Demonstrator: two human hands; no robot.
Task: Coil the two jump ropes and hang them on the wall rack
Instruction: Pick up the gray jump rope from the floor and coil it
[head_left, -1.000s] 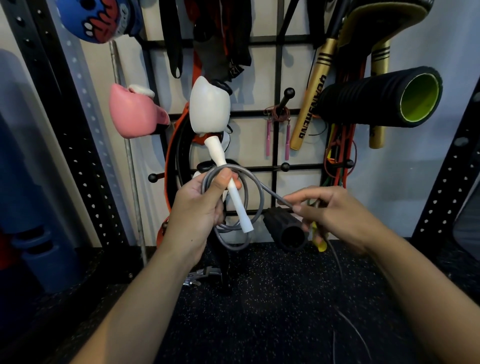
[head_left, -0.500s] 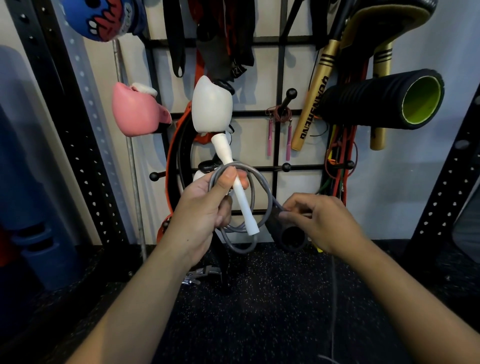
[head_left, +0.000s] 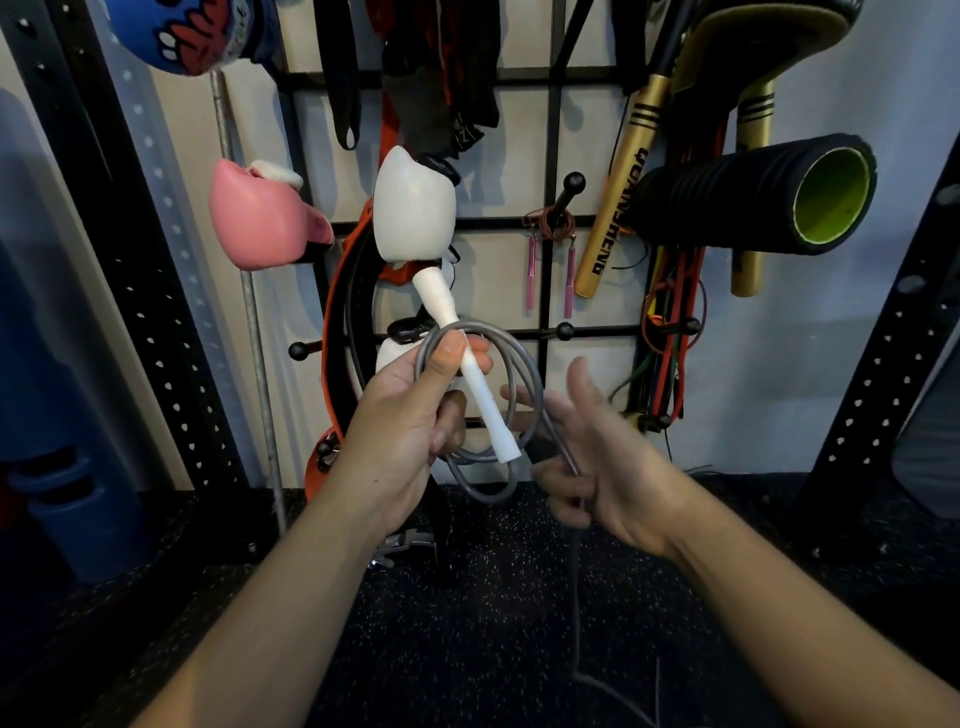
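My left hand (head_left: 410, 415) grips a coil of grey jump rope (head_left: 524, 384) with its white handle (head_left: 480, 395), thumb pressed on top of the loops. The handle slants across the coil, in front of the black wall rack (head_left: 551, 130). My right hand (head_left: 597, 457), blurred, is just right of the coil with thumb and forefinger spread; its lower fingers curl loosely round the rope's free length, which drops to the floor (head_left: 575, 597). A thin jump rope with pink handles (head_left: 550, 228) hangs coiled on a rack peg.
The rack holds a pink boxing glove (head_left: 260, 223), a white glove (head_left: 413, 208), a black foam roller (head_left: 753, 195), gold bats (head_left: 618, 176), bands and straps. Free pegs (head_left: 565, 330) stick out near my hands. Perforated black uprights stand at both sides over speckled black flooring.
My right hand has let go of its pinch near the coil, spread its thumb and forefinger and slid lower along the rope. Another loop lies in my left hand.
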